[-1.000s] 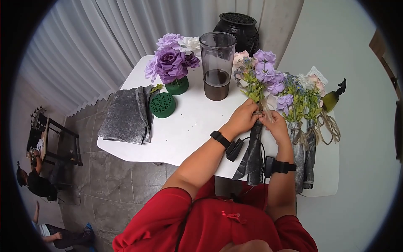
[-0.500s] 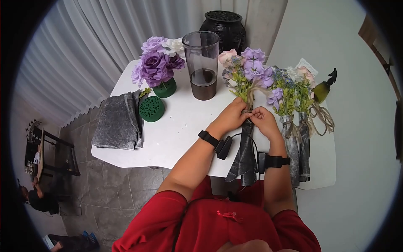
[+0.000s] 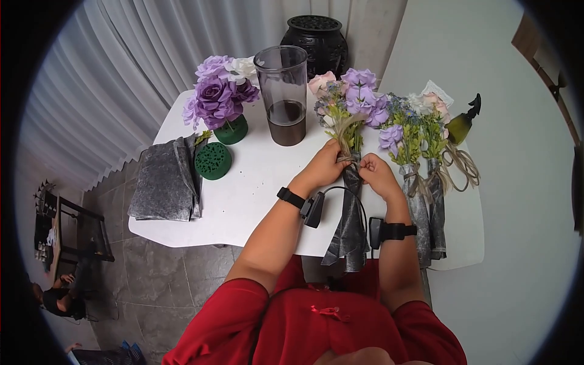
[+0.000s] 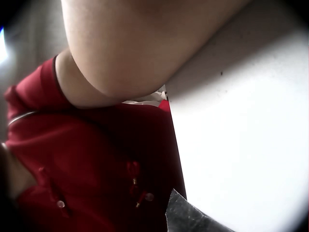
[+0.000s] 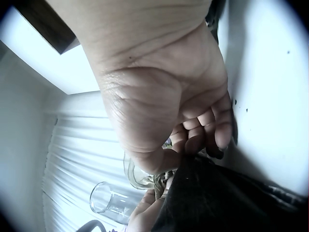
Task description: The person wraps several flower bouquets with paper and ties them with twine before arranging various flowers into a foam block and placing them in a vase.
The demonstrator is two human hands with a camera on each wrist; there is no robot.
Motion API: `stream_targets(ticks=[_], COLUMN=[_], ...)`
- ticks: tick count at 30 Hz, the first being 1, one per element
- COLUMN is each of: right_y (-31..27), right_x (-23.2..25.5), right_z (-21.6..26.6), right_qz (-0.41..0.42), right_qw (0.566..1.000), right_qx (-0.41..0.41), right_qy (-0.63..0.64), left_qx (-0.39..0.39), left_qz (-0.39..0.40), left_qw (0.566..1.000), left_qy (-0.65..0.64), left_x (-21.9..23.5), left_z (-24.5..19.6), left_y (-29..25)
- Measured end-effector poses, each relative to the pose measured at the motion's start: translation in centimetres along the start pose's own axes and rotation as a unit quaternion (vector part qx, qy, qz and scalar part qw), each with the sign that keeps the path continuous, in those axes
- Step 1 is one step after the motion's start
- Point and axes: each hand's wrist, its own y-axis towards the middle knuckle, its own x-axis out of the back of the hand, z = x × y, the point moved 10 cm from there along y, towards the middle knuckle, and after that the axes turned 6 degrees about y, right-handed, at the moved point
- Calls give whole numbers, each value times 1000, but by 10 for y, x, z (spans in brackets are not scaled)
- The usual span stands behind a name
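While the left hand [image 3: 322, 165] has its grip curled round the neck of a flower bouquet [image 3: 361, 100], the right hand [image 3: 380, 176] is clamped, thumb to fingers, on the twine [image 3: 345, 159]. Bouquet's right of the tabletop's [image 3: 255, 201] middle, grey wrapper [image 3: 348, 228] poking past the front edge, tall glass vase [image 3: 287, 125] off to its left.

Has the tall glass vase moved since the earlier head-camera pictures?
No. The glass vase keeps its place on the white table, in front of the black urn and right of the green foam disc; the camera view has shifted.
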Motion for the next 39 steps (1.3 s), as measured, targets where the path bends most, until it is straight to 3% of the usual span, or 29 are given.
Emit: stream_targets(ticks=[2,5,9,11,18,21,23,27,30,37,39], right_y=[-2,-3,0,1,3,-2,-2,2,3,0,0], right_x=[-2,-2,-5,-6,5,5,7,7,4,-1,4], right_z=[1,8,8,8,-4,6,6,-2,0,6,4], right_qz=[-2,-10,14,10,-49,-56,-59,-46,-33,-22,-38], right_qw=[1000,1000,999,999,999,998,998,998,998,1000,999], right_qx=[-13,8,43,49,13,3,-5,-11,-4,15,-1], right_qy=[0,-4,-2,-16,-9,-34,-37,-32,-56,10,32], left_qx=[43,47,54,-13,-26,21,24,60,8,84,-23], left_qz=[14,-34,-32,-45,-34,-60,-121,-113,-141,-111,-174], left_qw=[999,998,998,999,998,996,992,991,990,990,983], left_qy=[27,28,32,21,39,59,-15,-29,15,2,52], left_x=[-2,10,2,2,2,5,11,9,17,9,21], left_z=[7,-14,-5,-15,-23,-10,7,13,-7,8,-13], left_y=[0,-3,-3,-3,-3,-3,-1,-1,-4,-4,-7])
